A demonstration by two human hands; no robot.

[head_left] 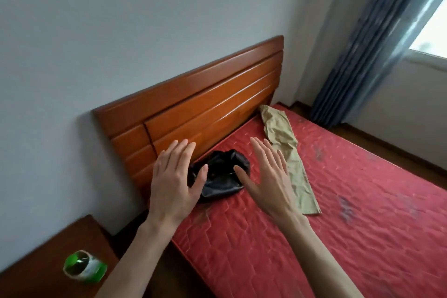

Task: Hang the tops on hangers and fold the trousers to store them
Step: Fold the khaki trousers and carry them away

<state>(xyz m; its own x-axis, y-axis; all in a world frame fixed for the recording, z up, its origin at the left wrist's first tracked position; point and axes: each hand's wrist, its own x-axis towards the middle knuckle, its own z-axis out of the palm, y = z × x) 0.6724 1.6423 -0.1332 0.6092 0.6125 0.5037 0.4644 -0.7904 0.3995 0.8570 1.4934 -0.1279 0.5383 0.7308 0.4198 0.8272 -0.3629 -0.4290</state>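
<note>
Both hands out flat, palms down, fingers straight and slightly spread. Left hand point(173, 181) and right hand point(268, 176) sit either side of a crumpled black garment point(221, 176); the thumbs overlap its edges in view, can't tell if they touch it or hover above. Neither hand grips anything.

Black garment is bunched in a heap on the red mattress point(338, 213), right against the base of the wooden headboard point(193, 104). Can't tell if it's a top or trousers.

Khaki trousers point(287, 157) lie stretched out on the mattress just right of the right hand, one end touching the headboard corner, other end toward the camera, wrinkled.

Green container point(84, 266) on the nightstand point(43, 261), lower left, blurred. Blue curtain point(367, 43) at the window, far right.
</note>
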